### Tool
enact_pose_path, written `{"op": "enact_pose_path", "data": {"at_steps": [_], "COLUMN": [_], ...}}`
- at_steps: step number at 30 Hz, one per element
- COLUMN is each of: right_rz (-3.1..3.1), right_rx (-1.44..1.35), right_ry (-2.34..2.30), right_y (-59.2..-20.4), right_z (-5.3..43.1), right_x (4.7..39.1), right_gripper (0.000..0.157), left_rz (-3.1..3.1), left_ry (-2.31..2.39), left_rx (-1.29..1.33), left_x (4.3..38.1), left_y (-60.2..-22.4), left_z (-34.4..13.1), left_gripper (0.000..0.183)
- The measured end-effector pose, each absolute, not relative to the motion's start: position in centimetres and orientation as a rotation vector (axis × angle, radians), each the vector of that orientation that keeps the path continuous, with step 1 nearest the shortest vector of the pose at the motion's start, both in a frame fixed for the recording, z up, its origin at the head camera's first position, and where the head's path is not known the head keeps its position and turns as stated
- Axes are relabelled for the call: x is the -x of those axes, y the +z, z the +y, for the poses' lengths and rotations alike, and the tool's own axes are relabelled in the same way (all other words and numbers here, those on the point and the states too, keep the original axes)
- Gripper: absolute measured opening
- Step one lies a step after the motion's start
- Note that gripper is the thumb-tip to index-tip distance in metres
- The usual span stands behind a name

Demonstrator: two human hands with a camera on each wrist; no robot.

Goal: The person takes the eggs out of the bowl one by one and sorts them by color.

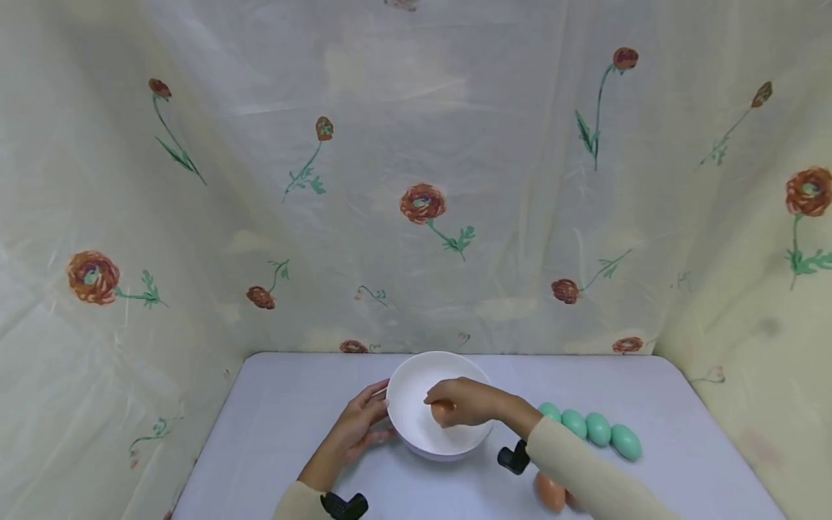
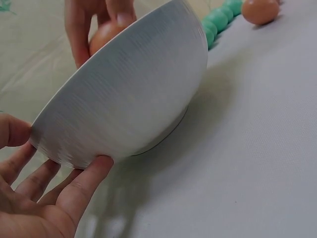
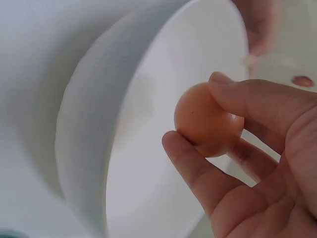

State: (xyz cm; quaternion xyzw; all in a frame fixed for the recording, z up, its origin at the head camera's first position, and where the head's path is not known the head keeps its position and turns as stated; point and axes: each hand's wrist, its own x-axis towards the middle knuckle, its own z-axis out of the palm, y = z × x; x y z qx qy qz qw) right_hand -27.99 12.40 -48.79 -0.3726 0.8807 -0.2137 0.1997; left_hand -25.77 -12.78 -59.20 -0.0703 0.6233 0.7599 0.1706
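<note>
A white bowl [image 1: 416, 433] stands on the table, its outer wall [image 2: 133, 94] large in the left wrist view. My left hand [image 1: 361, 422] is at its left side, fingers spread, with the fingertips [image 2: 103, 161] against the outside of the wall and near the rim. Over the bowl's opening, my right hand [image 1: 469, 401] holds a brown egg [image 3: 205, 121] between thumb and fingers. The egg is whole, and the bowl's white inside [image 3: 158, 183] shows behind it.
Several green eggs [image 1: 598, 429] lie in a row right of the bowl, partly behind the right sleeve. Brown eggs [image 1: 549, 492] lie nearer, partly covered by that forearm. A flowered curtain [image 1: 507, 289] surrounds the white table [image 1: 292, 404] at the back and sides.
</note>
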Motion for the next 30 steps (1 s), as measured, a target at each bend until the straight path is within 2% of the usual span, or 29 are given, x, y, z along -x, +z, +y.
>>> {"op": "enact_pose_path", "data": {"at_steps": [6,16,23,30], "right_rz": [2.481,2.514,2.612,2.797], "right_rx": [1.131,0.884,0.740,0.820], "right_ry": [-0.685,-0.859,-0.907,-0.879], "right_y": [-46.4,-43.6,-45.3,-49.7], "right_z": [15.4,24.9,33.6,40.6], "right_x": [26.8,22.8,19.0,15.6], "right_gripper": [0.043,0.047,0.055,0.044], "left_rz": [1.783,1.775,1.784,1.781], "left_ry": [2.161,2.140,2.143,2.136], "left_rx": [0.178,0.181,0.219,0.229], "left_x": [25.8,25.7,25.6,25.7], "left_y": [-58.9,-58.9,-59.5,-59.6], "left_z": [-13.2,-12.7,-12.6,-12.6], "left_gripper": [0.055,0.053,0.053,0.054]}}
